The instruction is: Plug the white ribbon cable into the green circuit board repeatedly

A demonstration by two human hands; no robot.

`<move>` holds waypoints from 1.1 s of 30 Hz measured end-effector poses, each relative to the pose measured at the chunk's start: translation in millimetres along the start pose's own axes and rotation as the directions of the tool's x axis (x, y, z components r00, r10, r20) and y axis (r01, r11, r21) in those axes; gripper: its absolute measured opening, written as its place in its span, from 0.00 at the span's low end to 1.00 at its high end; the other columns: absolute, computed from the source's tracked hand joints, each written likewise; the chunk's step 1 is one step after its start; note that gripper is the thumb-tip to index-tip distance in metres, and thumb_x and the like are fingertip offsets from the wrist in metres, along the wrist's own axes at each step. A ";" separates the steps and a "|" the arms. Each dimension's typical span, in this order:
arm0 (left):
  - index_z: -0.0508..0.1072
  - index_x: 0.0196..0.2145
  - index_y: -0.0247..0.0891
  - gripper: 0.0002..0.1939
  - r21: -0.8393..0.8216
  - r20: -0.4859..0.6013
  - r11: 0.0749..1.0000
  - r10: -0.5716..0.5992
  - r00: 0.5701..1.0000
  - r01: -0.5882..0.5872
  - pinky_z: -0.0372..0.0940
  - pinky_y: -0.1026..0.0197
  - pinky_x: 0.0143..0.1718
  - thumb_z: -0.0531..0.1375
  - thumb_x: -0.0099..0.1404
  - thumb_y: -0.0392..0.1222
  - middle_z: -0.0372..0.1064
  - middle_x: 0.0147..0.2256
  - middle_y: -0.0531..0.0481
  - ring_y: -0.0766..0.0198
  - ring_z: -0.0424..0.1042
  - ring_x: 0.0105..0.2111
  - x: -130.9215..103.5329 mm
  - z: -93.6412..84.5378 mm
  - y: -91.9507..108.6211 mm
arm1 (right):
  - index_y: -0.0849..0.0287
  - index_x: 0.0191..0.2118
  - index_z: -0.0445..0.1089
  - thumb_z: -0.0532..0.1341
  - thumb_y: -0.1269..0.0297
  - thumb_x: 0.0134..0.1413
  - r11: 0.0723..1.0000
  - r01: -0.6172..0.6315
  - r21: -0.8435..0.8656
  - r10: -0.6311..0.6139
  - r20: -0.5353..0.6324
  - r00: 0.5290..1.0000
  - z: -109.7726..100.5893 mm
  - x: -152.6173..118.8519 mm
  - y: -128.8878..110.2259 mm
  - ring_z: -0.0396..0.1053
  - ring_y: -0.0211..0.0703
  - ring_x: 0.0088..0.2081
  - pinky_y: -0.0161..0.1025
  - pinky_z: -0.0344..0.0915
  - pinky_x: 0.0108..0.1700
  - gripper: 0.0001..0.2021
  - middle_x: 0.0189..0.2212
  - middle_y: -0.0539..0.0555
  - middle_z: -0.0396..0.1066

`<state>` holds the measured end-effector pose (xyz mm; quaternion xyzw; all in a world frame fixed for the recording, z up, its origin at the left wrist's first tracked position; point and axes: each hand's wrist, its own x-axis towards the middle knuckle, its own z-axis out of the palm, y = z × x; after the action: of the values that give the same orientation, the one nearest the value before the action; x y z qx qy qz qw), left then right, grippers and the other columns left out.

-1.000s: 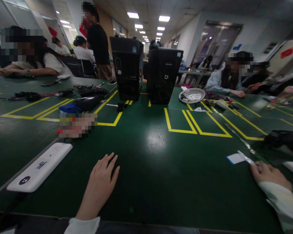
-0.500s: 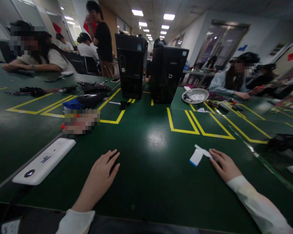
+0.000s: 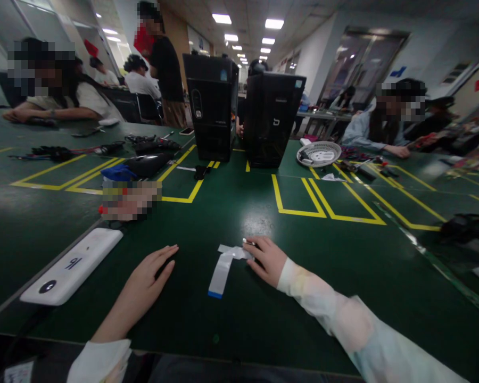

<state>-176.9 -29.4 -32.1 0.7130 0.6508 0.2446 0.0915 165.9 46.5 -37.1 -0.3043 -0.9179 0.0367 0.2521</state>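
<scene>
A white flat ribbon cable point(image 3: 222, 272) with a blue end lies bent on the green table point(image 3: 239, 324), in the middle before me. My right hand point(image 3: 266, 260) is at the cable's right end, its thumb and fingers closed on it from the right. My left hand point(image 3: 147, 282) rests on the table left of the cable, apart from it, fingers stretched out and holding nothing. Further left lies a white power bank-like device point(image 3: 74, 266) with a round dark spot and a cord at its near end.
Two black computer towers point(image 3: 211, 111) point(image 3: 273, 122) stand at the back. A white basket point(image 3: 318, 154) is right of them. Cables and a dark pouch point(image 3: 147, 164) lie at the left. People sit on both sides; one stands behind.
My right hand has moved left with the ribbon cable, from the right part of the table to the middle. My left hand has shifted slightly left.
</scene>
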 end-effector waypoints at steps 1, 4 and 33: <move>0.70 0.55 0.41 0.30 -0.006 -0.002 1.000 -0.012 1.000 0.012 0.62 0.45 0.56 0.46 0.67 0.62 0.69 0.55 0.44 0.52 0.67 0.56 -0.2 -0.2 -0.5 | 0.64 0.55 0.65 0.53 0.61 0.61 1.000 0.021 0.018 -0.021 0.009 1.000 6.1 7.4 -10.1 0.61 0.53 0.53 0.53 0.65 0.52 0.20 0.52 0.65 0.65; 0.69 0.55 0.42 0.28 -0.015 -0.003 1.000 -0.023 1.000 0.023 0.61 0.45 0.57 0.48 0.67 0.60 0.68 0.55 0.45 0.52 0.66 0.56 -0.9 1.4 -3.7 | 0.65 0.55 0.65 0.56 0.61 0.59 0.996 0.071 0.059 -0.073 0.030 0.997 17.9 21.1 -35.4 0.60 0.53 0.53 0.51 0.66 0.52 0.21 0.53 0.65 0.64; 0.71 0.54 0.40 0.28 0.082 0.008 0.996 -0.023 1.000 0.022 0.63 0.43 0.55 0.47 0.67 0.59 0.68 0.56 0.42 0.50 0.67 0.55 -0.8 3.3 0.6 | 0.88 0.60 0.55 0.46 0.52 0.58 0.150 -0.931 -0.333 0.824 -0.477 0.304 -150.8 -179.9 177.7 0.53 0.80 0.58 0.67 0.49 0.54 0.38 0.57 0.88 0.53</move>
<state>-174.8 -29.6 -34.9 0.7098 0.6679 0.2134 0.0678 458.8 74.1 -24.4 -0.8410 -0.5014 -0.1209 0.1635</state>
